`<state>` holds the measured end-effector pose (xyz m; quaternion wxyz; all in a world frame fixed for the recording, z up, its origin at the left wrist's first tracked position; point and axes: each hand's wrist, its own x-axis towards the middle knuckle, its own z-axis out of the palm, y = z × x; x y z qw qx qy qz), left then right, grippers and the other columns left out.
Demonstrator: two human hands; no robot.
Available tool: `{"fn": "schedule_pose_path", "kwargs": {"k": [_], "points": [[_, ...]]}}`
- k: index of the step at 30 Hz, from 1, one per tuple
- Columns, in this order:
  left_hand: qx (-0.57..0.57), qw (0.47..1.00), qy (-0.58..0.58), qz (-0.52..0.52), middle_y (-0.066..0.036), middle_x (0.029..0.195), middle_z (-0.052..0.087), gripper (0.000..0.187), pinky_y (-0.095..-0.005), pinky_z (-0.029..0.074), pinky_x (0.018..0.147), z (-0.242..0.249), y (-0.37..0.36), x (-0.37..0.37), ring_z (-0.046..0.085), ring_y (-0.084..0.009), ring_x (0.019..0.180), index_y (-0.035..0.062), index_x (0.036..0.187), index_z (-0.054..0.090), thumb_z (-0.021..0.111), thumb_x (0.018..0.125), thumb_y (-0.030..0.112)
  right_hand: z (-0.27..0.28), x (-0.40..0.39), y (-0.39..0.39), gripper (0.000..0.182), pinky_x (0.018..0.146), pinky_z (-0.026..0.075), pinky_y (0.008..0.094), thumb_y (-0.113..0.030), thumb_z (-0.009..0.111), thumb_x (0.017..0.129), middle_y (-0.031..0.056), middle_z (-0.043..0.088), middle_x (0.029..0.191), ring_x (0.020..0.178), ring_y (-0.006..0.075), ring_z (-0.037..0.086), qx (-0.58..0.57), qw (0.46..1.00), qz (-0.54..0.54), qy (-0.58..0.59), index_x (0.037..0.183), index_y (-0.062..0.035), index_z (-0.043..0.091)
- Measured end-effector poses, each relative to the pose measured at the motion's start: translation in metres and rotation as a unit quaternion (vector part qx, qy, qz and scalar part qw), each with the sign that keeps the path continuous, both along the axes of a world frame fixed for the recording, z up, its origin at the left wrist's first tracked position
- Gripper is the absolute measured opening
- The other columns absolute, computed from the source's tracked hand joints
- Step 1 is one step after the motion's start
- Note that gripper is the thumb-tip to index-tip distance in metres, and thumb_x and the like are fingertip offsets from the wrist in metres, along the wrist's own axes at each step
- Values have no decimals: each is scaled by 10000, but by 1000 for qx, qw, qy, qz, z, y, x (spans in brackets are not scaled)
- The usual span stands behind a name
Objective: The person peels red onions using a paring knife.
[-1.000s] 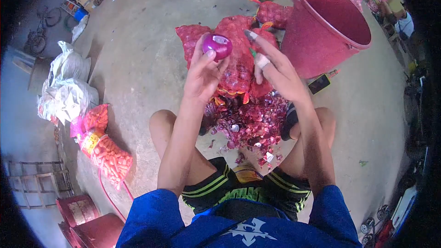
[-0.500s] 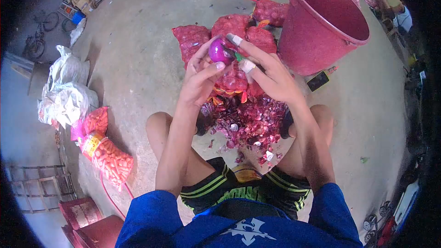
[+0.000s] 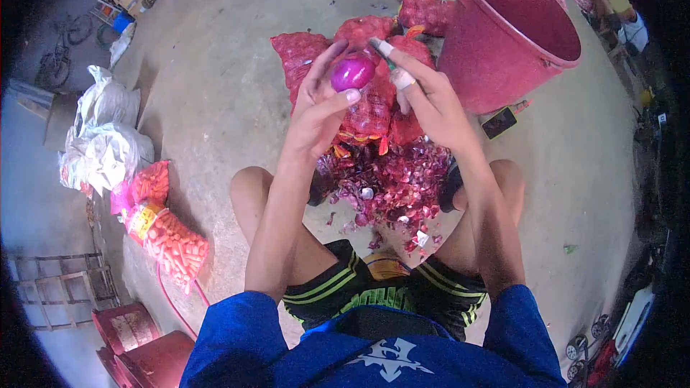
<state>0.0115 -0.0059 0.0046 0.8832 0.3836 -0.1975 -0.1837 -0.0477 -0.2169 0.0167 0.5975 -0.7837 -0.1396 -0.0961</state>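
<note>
Large red tub (image 3: 471,65), filled red mesh sacks (image 3: 375,111) beside it, heap of purple skins (image 3: 399,187) just in front, left hand (image 3: 320,115) pinching a glossy purple onion (image 3: 353,73) above the sacks, right hand (image 3: 436,108) pinching a small, mostly hidden green object (image 3: 392,65)

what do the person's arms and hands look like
Short blue sleeves leave the forearms bare. Pale wraps circle two digits of the right hand; no wrap or glove shows on the left hand.
</note>
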Motion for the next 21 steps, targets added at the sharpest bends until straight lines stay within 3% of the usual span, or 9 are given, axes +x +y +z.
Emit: {"fn": "schedule_pose_path", "kwargs": {"k": [3,6,12,14,17,19,21], "points": [[5,999,34,6,-132,1451,597,811,-382,519,1112,-10,1,3,635,-241,1293,42,1576,419,786,858,-46,-1,1,2,472,676,469,256,-156,461,1132,-22,596,813,716,71,535,-12,1000,-3,-1,1596,-85,508],[17,999,33,16,-158,1437,596,866,-376,519,1106,-5,-1,1,634,-242,1291,35,1587,393,791,825,-76,-8,6,2,504,629,449,259,-94,520,1077,-15,540,718,671,48,483,25,999,-12,-36,1581,-110,531],[13,1000,-4,-1,-162,1407,600,858,-373,521,1098,0,3,0,636,-251,1283,30,1556,412,790,797,-98,-12,16,-13,473,635,436,237,-117,494,1113,-60,529,807,690,38,484,105,993,-55,2,1584,-92,523],[17,1000,-14,2,-156,1408,597,859,-377,517,1103,-5,5,3,632,-255,1289,30,1553,414,788,791,-102,-12,16,-16,478,642,451,241,-124,492,1116,-52,541,814,685,45,499,115,985,-122,36,1591,-70,503],[-6,1000,-27,7,-151,1441,582,796,-410,501,1123,-12,7,7,602,-276,1331,37,1543,420,788,841,-36,-15,19,-19,473,642,445,230,-124,488,1118,-62,519,830,685,35,480,133,982,-132,35,1586,-61,507],[-133,983,117,-38,-155,1481,561,648,-439,491,1140,-13,7,5,562,-299,1380,36,1508,467,766,934,72,-18,21,-23,494,662,473,264,-151,503,1115,-27,571,822,694,74,543,118,984,-129,45,1599,-55,479],[-177,969,160,-67,-159,1485,561,570,-442,486,1152,-22,7,8,550,-308,1395,40,1487,493,736,980,131,-22,20,-24,521,682,502,298,-179,518,1112,8,624,813,703,113,606,103,985,-127,54,1612,-49,452]]}}
